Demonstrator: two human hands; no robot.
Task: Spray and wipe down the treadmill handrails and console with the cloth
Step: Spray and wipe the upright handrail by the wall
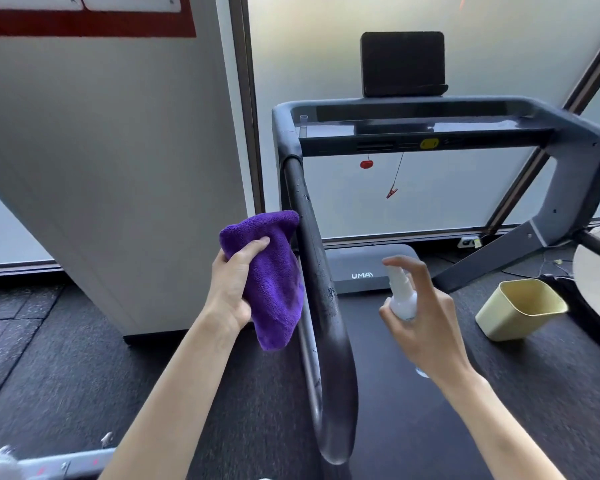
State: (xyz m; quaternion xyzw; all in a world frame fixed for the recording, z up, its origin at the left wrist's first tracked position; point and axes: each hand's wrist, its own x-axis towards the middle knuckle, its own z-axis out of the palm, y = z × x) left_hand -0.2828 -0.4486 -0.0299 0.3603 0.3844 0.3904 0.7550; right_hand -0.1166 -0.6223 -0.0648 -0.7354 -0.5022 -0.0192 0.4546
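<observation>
L hand [230, 289] fingers closed round purple cloth [269, 278], cloth edge touching L handrail [321, 289] just beyond them. R hand [421, 327] fingers wrapped on white spray bottle [403, 296], index over nozzle, aimed at rail. Console [413, 128] well beyond both.

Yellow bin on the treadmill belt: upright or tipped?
Tipped. The yellow bin leans over on the belt, its open mouth angled up toward the right; the part of its inside that shows looks empty.

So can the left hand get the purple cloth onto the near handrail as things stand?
Probably yes. The left hand has the purple microfibre cloth in its grip right beside the black curved left handrail, with nothing between them.
</observation>
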